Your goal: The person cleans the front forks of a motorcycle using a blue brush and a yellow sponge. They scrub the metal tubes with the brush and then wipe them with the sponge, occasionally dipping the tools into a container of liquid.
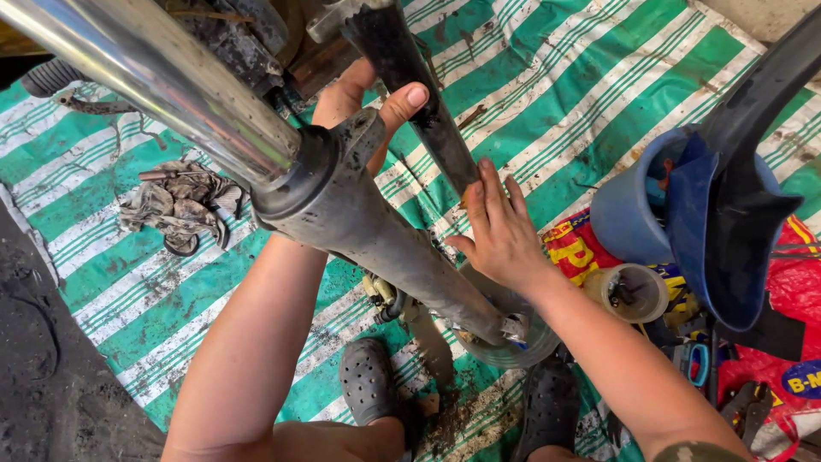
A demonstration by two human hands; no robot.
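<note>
A grimy grey fork leg point(385, 239) with a shiny chrome tube point(154, 77) runs diagonally across the view. My left hand point(368, 98) reaches up behind it, thumb and fingers wrapped around a dirty black bar point(419, 94) that slants down beside the fork. My right hand point(500, 231) rests at the bar's lower end, with straight fingers pressed flat against it and nothing grasped. A clear round bowl point(522, 346) sits under the fork's lower end.
A green-and-white striped tarp point(547, 94) covers the ground. On it are a dirty rag point(180, 205), a blue bucket point(629, 205), a small clear jar point(633, 291) and a red bag point(791, 282). A black mudguard point(744, 197) hangs at right. My black clogs point(368, 376) stand below.
</note>
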